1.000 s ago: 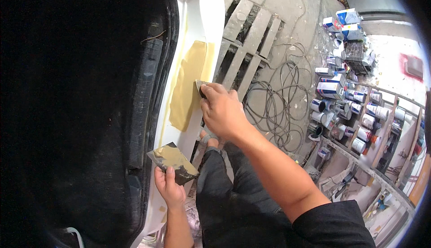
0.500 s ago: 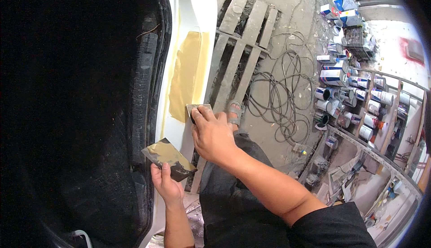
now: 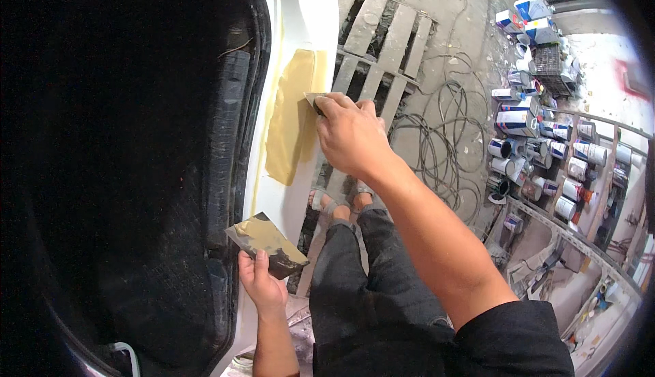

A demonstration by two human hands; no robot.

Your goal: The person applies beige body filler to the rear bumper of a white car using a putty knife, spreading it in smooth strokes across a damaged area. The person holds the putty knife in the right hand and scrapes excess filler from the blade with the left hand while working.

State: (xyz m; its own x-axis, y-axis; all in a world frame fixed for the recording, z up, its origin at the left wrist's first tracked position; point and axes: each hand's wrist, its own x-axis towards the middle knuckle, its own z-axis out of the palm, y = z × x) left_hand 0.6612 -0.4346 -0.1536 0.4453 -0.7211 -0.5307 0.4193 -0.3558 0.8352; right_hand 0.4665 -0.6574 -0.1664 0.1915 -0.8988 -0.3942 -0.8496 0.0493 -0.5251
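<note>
A white car body panel (image 3: 274, 203) runs beside a dark opening and carries a long tan patch of body filler (image 3: 288, 121). My right hand (image 3: 351, 137) is closed on a filler spreader (image 3: 312, 101), a small flat blade mostly hidden by the fingers. Its visible corner lies at the right side of the patch, about midway along it. Lower down, my left hand (image 3: 263, 287) grips a dark, flat mixing plate (image 3: 263, 230) by its near edge, thumb on top. Tan filler is smeared over the plate's upper face.
The dark car interior (image 3: 123, 138) fills the left, edged by a black rubber seal (image 3: 265, 42). Wooden pallets (image 3: 372, 25) lie under my feet. A coiled hose (image 3: 443, 131) rests on the floor. Several paint cans (image 3: 518, 118) crowd the right, near a metal frame (image 3: 580, 247).
My right hand and the spreader have moved up along the filler patch, from its lower end to mid-length. My left hand still holds the plate. The view has shifted slightly; both feet now show.
</note>
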